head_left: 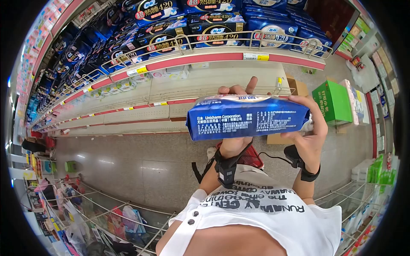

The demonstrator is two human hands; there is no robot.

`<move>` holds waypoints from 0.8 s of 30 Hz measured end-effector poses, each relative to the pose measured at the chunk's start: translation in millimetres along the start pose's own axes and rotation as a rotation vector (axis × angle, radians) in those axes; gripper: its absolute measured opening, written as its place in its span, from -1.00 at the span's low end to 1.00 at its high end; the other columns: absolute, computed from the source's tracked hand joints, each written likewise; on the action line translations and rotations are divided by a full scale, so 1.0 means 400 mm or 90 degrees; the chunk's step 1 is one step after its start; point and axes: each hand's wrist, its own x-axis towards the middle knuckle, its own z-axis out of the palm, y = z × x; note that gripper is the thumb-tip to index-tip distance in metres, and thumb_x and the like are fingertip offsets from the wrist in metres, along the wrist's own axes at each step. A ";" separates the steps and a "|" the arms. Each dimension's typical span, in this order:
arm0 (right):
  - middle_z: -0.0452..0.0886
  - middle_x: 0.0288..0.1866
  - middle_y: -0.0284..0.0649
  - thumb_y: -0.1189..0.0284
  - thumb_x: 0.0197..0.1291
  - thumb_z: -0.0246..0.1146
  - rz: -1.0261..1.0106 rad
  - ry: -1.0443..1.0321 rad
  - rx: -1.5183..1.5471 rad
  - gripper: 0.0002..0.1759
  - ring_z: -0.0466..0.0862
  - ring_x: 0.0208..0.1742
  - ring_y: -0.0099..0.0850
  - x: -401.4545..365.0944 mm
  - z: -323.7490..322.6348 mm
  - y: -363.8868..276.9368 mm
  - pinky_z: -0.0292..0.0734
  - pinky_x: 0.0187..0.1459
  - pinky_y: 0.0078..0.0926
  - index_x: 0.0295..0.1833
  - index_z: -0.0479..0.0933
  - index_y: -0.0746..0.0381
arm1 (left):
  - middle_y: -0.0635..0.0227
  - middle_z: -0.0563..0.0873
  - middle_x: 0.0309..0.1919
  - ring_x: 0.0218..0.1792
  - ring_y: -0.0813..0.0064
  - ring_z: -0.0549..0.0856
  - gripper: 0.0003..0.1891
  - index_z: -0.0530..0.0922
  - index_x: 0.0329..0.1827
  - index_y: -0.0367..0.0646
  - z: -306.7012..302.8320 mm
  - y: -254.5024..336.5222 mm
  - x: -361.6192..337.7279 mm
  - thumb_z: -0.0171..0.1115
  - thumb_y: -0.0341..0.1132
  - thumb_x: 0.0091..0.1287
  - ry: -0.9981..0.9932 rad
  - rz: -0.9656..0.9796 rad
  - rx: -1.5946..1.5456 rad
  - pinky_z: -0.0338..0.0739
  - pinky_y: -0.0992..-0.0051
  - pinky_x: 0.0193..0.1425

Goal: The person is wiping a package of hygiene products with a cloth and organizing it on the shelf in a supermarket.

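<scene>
Aisle: we face shop shelves (213,81), the far tier packed with dark blue packets and the lower tiers mostly bare.
Pack: a blue pack (247,117) is held level, mid-scene.
Left hand (234,145): grips the pack from behind; the palm is hidden, with fingertips showing over the top edge.
Right hand (311,132): clasps the pack's right end.
Room: open floor (141,162) lies left, a wire rack (106,205) near, and a green box (333,102) right.
</scene>
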 end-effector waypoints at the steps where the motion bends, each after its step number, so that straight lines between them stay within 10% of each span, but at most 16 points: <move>1: 0.60 -0.14 -0.21 0.37 -0.42 0.59 -0.006 0.004 -0.007 -0.25 0.58 -0.15 -0.39 0.001 -0.001 0.000 0.45 -0.07 -0.51 0.05 0.53 0.29 | 0.46 0.45 0.08 0.39 0.18 0.25 -0.35 0.17 0.32 0.17 -0.004 -0.003 0.002 0.34 -0.12 0.23 0.010 0.015 0.034 -0.02 -0.12 0.50; 24: 0.62 -0.15 -0.15 0.51 -0.38 0.56 -0.030 -0.002 0.006 -0.35 0.60 -0.13 -0.35 -0.002 0.000 0.008 0.48 -0.08 -0.51 0.00 0.55 0.33 | 0.27 0.39 0.11 0.38 -0.04 0.24 -0.32 0.17 0.27 0.15 0.000 0.006 -0.022 0.41 -0.32 0.16 0.052 -0.032 -0.120 0.37 -0.03 0.35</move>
